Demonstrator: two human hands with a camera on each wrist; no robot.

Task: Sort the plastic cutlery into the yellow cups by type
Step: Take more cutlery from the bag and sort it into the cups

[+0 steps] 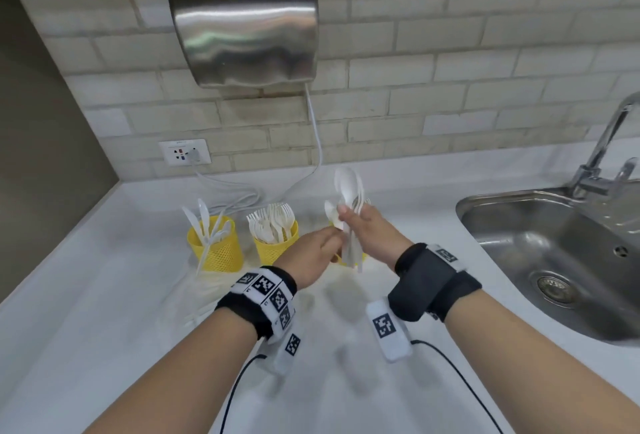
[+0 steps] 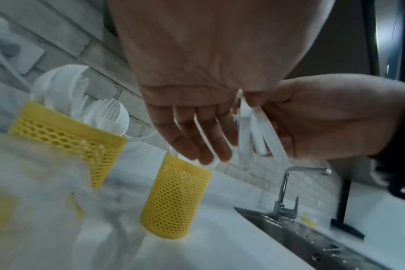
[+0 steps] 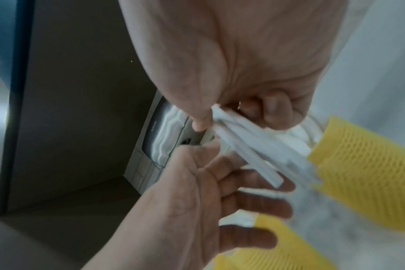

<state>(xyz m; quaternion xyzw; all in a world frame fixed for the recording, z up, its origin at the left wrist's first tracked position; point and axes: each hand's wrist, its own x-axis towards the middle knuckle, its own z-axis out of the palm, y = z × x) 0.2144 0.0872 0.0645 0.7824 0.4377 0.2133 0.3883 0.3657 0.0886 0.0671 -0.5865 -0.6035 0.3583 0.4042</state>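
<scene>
Plastic cutlery here is all plain white, thin-handled and slightly glossy. On the white desk (image 1: 104,295) stand three yellow mesh cups. The left cup (image 1: 216,246) holds knives (image 1: 204,222), handles down and blades fanning upward. The middle cup (image 1: 275,243) is packed with forks (image 1: 273,222), tines up. The third cup (image 2: 176,201) stands under the hands, its contents hidden. Above it, the right hand (image 1: 372,231) grips a bundle of spoons (image 1: 349,191) with curled fingers (image 3: 278,113), held nearly upright, bowls toward the tiled wall, handles hanging down. The left hand (image 1: 313,252) pinches one spoon (image 1: 333,214) by its stem beside the bundle, its other fingers (image 2: 190,138) loosely extended.
</scene>
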